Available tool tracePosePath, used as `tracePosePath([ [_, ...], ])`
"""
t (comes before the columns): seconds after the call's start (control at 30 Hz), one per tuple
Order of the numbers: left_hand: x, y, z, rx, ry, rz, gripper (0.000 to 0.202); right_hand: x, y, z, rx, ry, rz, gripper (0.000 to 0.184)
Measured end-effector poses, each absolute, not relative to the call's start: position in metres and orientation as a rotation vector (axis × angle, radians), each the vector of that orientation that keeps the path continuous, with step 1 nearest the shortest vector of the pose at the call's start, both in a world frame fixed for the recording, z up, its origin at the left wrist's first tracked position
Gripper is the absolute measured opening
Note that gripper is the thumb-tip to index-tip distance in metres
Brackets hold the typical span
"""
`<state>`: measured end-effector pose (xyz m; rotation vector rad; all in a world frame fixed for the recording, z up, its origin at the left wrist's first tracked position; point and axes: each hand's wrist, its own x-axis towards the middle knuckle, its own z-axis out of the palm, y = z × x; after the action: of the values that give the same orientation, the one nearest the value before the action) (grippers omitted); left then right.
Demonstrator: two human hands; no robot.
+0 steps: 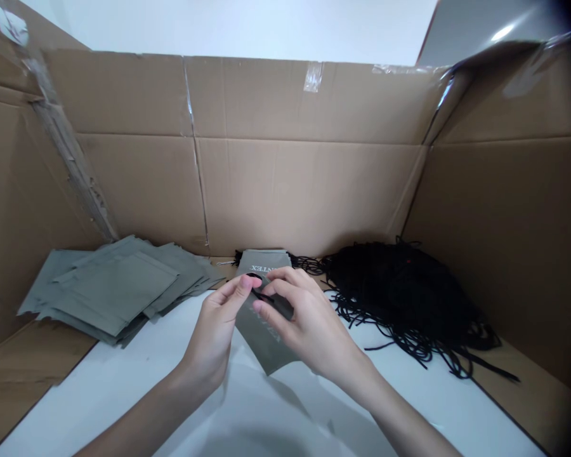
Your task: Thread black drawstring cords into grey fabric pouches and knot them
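In the head view, my left hand point(223, 317) pinches a black cord point(262, 296) between thumb and fingertip. My right hand point(304, 311) is just beside it, its thumb and index finger curled around the cord's other stretch. A grey flat pouch point(266, 349) with pale lettering hangs tilted below the cord, its upper part partly hidden by my fingers. Behind my hands lies a small stack of grey pouches point(264, 257) with white print, black cords sticking out at both sides.
A loose pile of grey pouches point(118, 289) lies at the left. To the right is a big heap of black cords point(404, 292), strands spilling onto the white table surface point(137, 387). Tall cardboard walls point(309, 184) stand at the back and both sides.
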<state>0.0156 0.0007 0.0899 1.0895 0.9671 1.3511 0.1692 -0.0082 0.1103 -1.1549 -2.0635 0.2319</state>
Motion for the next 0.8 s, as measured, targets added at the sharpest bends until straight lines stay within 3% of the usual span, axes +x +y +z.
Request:
tracePosePath([
  [0.4, 0.008, 0.004, 0.098, 1.32, 0.973, 1.246, 0.032, 0.176, -0.006, 0.11, -0.881, -2.166, -0.294, 0.017],
  [0.67, -0.009, 0.006, 0.117, 1.62, 0.837, 1.035, 0.037, 0.183, 0.001, 0.118, -0.661, -2.064, 0.305, 0.02],
  [0.8, -0.013, 0.006, 0.124, 1.745, 0.899, 0.97, 0.036, 0.183, 0.003, 0.116, -0.67, -2.037, 0.427, 0.018],
])
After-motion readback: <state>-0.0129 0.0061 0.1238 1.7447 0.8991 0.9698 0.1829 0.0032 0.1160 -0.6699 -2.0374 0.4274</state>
